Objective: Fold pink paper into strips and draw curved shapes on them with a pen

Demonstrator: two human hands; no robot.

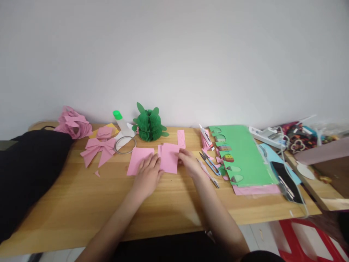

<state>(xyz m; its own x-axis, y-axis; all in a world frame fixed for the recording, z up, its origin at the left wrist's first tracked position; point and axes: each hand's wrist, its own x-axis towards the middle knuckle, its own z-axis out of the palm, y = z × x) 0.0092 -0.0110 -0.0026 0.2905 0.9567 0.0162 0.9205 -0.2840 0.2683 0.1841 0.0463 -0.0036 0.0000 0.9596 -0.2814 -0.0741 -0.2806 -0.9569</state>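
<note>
My left hand (148, 176) lies with its fingers stretched out over a pink paper sheet (135, 160) on the table. My right hand (188, 162) pinches the right edge of some pink paper pieces (169, 158), which overlap loosely and reach over to my left fingers. Behind the papers stands a green honeycomb paper figure (149, 125) with leaf-shaped parts. A narrow pink paper strip (181, 139) lies beyond my right hand. To the right of that hand are blue thread snips (211, 163) and a pen-like tool (209, 174).
Pink paper bows (99, 148), a tape ring (125, 145) and a glue bottle (121, 122) stand or lie at left, near a black cloth item (32, 178). At right are a glue tube (207, 137), green sheets (245, 156), a black case (287, 182) and a box (327, 163).
</note>
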